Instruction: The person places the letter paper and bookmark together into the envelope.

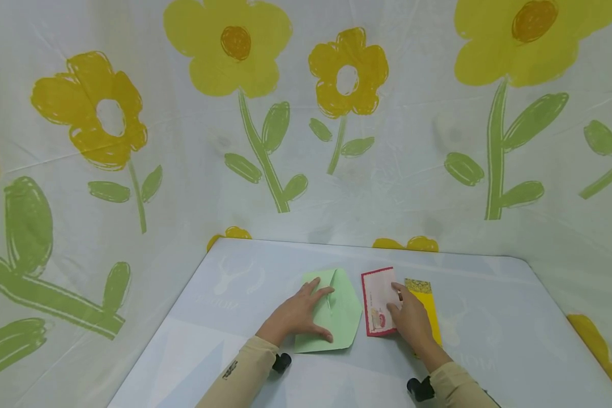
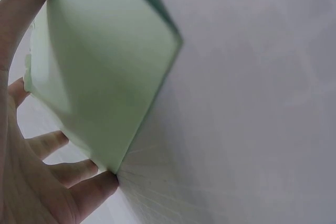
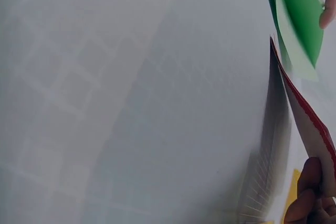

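A light green envelope (image 1: pixel 344 317) with its pointed flap to the right lies on the table. My left hand (image 1: pixel 303 311) rests on its left part with thumb and fingers spread. In the left wrist view the fingertips reach the edge of the green envelope (image 2: pixel 110 77). To the right is a pale pink card (image 1: pixel 379 300) with a red border and small print. My right hand (image 1: pixel 410 317) pinches this card at its right edge. In the right wrist view the card (image 3: pixel 307 124) stands tilted, its lower end between thumb and fingers.
A yellow card (image 1: pixel 430 309) with a glittery gold band lies partly under the right hand. The pale table (image 1: pixel 224 317) has faint printed patterns. Behind it hangs a white curtain (image 1: pixel 387 187) with large yellow flowers.
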{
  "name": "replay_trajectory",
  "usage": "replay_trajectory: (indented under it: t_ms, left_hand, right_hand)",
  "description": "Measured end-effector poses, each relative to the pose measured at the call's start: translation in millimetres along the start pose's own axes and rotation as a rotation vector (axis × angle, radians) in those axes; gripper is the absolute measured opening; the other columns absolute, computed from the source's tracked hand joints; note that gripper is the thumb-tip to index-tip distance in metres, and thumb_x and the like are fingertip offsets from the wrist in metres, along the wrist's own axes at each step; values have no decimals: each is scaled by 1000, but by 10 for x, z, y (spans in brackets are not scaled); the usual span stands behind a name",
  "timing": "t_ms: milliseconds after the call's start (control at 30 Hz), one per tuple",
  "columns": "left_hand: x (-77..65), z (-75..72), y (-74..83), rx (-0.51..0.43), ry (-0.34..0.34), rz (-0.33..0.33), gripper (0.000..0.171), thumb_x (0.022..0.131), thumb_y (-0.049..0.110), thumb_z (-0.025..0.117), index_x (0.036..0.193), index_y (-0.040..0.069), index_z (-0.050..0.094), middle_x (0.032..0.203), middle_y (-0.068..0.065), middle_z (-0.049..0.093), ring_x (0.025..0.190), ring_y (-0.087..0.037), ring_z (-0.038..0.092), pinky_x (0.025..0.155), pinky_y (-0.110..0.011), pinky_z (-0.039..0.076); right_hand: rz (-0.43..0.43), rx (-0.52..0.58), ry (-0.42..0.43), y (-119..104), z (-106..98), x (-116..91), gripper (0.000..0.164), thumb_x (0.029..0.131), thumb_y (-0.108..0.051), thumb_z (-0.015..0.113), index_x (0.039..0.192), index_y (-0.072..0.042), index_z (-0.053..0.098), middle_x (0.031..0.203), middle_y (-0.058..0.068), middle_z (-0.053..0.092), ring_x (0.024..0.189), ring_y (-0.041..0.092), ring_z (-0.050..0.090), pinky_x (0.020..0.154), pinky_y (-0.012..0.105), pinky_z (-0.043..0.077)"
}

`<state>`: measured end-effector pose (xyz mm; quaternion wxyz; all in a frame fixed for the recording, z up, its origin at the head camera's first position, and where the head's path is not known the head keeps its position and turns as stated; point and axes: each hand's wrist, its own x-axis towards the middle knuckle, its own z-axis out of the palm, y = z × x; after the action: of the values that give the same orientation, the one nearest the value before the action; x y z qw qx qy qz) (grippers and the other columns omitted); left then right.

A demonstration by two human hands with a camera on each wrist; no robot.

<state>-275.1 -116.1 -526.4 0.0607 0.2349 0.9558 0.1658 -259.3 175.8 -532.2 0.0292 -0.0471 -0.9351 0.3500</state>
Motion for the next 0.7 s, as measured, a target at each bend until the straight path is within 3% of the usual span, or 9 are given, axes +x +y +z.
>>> replay_trajectory:
  t_ms: [700]
  left_hand:
    - [7,-2,-9,-3,-4,-3,116,57,77,83,156,42,35,168,-7,20,150,-35,31,105,-53,47]
  right_hand:
    - [-10,24,30,-9,-26,20,63,96,-16,71,152,-6,44,129,24,59,103,32,56,94,51,53]
